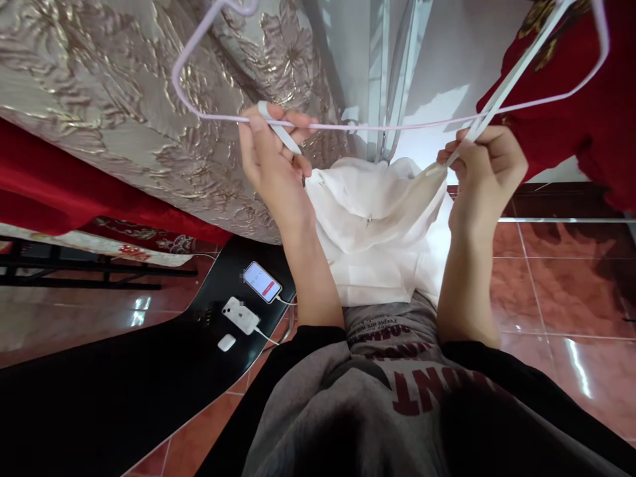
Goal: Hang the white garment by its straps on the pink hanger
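Note:
A thin white garment point(372, 225) with two narrow straps hangs in front of my waist, below a pale lilac clothes hanger point(387, 126). My left hand point(278, 149) grips the garment's left strap point(285, 138), which loops over the fingers; the hanger's bottom bar crosses these fingers too. Pinched in my right hand point(481, 165) is the other strap point(517, 79), just under the bar. From there it runs up past the bar toward the hanger's top right, where the frame cuts it off.
Shiny beige embossed fabric point(124, 112) hangs close on the left, and red cloth point(561, 99) on the right. Two phones point(263, 281) with cables and a small white case point(226, 342) lie on a black bench point(124, 371). Red tiles point(571, 285) cover the floor.

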Demonstrator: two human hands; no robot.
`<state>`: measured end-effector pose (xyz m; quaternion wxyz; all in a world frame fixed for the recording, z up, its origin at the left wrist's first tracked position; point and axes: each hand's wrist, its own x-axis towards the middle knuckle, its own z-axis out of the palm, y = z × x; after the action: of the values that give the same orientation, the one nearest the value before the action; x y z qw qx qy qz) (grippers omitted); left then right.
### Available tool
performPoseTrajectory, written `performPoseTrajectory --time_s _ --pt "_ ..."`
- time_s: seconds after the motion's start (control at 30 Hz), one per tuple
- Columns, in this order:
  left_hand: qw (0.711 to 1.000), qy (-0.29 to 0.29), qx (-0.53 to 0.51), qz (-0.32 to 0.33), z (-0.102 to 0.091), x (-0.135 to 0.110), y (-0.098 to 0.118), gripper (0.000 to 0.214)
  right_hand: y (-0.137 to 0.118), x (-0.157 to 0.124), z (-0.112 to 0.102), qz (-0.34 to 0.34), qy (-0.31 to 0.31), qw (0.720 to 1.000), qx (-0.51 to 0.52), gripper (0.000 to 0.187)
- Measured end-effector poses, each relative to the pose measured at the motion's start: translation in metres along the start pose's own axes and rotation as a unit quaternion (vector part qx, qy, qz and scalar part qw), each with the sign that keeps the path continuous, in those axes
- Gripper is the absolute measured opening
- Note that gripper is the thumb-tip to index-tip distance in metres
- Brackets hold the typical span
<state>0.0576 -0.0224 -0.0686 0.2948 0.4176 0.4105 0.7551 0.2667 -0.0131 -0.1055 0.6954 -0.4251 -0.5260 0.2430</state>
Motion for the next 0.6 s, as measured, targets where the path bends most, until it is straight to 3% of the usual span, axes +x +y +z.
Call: performPoseTrajectory --time_s 0.13,0.3,0.43,0.6 --pt "0.999 0.024 0.007 0.042 0.002 0.0 0.002 0.025 -0.016 -0.007 0.006 -0.035 0.044 0.995 -0.078 0.023" --pt "0.998 0.03 0.029 0.041 0.004 0.001 0.001 0.023 -0.018 -0.007 -0.007 -0.083 0.075 0.988 -0.104 0.015" --pt "0.998 0.022 0.061 0.022 0.002 0.002 -0.003 0.02 -0.026 0.001 -0.018 -0.125 0.005 0.989 -0.078 0.018" --pt "0.995 0.007 0.093 0.035 -0.003 0.005 -0.006 0.019 -0.039 0.039 -0.004 -0.252 -0.04 0.957 -0.134 0.021"
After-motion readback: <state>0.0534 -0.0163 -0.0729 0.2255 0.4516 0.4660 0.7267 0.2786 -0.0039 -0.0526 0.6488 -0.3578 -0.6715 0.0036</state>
